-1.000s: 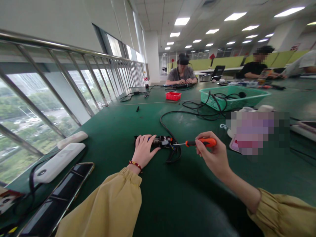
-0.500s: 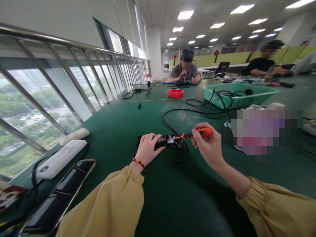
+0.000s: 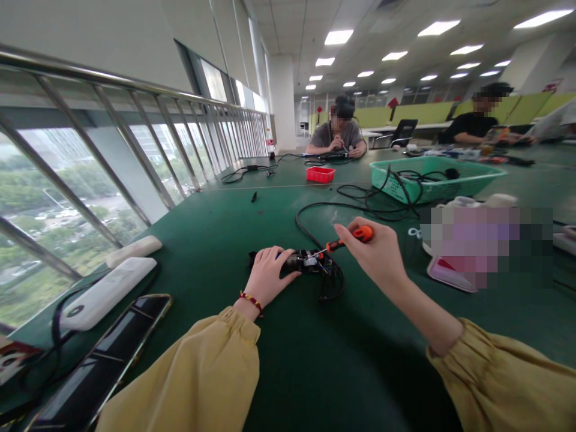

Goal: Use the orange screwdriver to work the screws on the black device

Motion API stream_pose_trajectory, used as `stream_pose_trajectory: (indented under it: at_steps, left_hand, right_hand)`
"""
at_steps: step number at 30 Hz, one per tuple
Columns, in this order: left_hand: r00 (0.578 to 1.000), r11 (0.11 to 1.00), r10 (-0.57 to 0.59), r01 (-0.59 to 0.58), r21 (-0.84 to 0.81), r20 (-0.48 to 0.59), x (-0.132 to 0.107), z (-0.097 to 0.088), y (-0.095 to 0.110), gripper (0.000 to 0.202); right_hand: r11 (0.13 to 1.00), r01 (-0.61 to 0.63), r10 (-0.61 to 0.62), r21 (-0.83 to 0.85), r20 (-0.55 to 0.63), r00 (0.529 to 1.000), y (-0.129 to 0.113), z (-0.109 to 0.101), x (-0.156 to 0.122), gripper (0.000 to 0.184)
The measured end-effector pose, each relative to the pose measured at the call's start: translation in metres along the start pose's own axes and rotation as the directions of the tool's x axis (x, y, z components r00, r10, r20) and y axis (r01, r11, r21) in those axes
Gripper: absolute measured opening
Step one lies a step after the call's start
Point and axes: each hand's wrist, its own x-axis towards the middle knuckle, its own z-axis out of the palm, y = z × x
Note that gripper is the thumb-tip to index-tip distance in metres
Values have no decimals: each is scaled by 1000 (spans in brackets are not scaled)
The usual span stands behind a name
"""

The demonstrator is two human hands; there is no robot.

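Observation:
A black elongated device [image 3: 310,262] lies on the green table, its right part opened up with metal parts and thin coloured wires exposed. My left hand [image 3: 269,273] wraps over its left part from above, thumb along the near side. In my right hand [image 3: 375,255] is an orange-and-black screwdriver [image 3: 363,233], gripped by its handle. The blade slants down to the left, and its tip is at the exposed section; whether it sits on a screw is too small to tell. From the device's right end a black cable [image 3: 310,223] loops away across the table.
Beyond my hands are a red tray [image 3: 320,174] and a green basket [image 3: 387,187] with cables. At left lie a phone [image 3: 103,360] and a white power bank [image 3: 112,294]. A blurred-out item [image 3: 472,246] is at right. Two people sit farther back.
My right hand has turned, and the screwdriver is tilted more steeply, its handle end shifted left and up. My left hand stays on the device. The view has shifted slightly.

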Motion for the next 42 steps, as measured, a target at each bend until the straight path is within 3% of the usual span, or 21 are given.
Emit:
stream_pose_trajectory:
  at_steps: [3,5,9,11,14,17,20,23,27,29,31,33,35,38,40,42]
  left_hand:
    - [1000,1000,6,-6,-15,5,1,0,-1,40]
    - [1000,1000,12,-12,-26,9,2,0,0,40]
    - [1000,999,22,-22,-29,21,5,1,1,39]
    - [999,1000,23,-22,-22,30,8,2,2,39]
    - [999,1000,27,-26,-14,35,10,3,3,40]
    - [999,999,34,-34,-16,33,10,5,2,40]
    - [999,999,33,-33,-26,28,10,5,1,41]
    - [999,999,31,-30,-34,28,10,4,2,40]
    - [999,999,26,-25,-39,29,11,2,3,40]
    - [999,999,21,-20,-45,25,10,2,3,40]
    - [1000,999,17,-16,-50,19,10,2,3,39]
    - [1000,998,15,-14,-55,15,10,3,2,39]
    - [1000,998,19,-18,-59,15,9,4,2,40]
    - [1000,998,22,-20,-57,22,10,4,2,40]
    - [999,998,17,-15,-53,29,10,3,3,40]
    - [999,999,11,-9,-51,33,10,2,3,40]
  right_hand:
    - [1000,7,-6,-6,111,994,-7,-4,17,14]
    - [998,64,-63,0,194,979,-12,-9,26,27]
    - [959,254,-184,-128,401,897,-22,-20,35,11]
    - [923,249,-123,-294,386,914,-27,-24,34,11]
    - [870,216,-74,-444,315,946,-32,-25,32,29]
    - [903,236,-107,-360,345,933,-32,-29,31,14]
    - [924,266,-147,-276,385,911,-28,-36,34,22]
    - [914,301,-182,-274,387,904,-27,-41,35,9]
    - [908,232,-123,-349,306,944,-29,-42,32,40]
    - [920,239,-134,-312,322,937,-30,-45,30,31]
    - [927,301,-196,-226,392,899,-31,-48,29,7]
    - [918,335,-220,-212,431,875,-33,-51,28,10]
    - [904,284,-138,-320,411,901,-36,-51,28,7]
    - [868,160,5,-470,330,944,-40,-48,28,38]
    - [878,184,-38,-442,319,947,-39,-46,28,28]
    - [900,276,-150,-336,356,922,-37,-46,27,2]
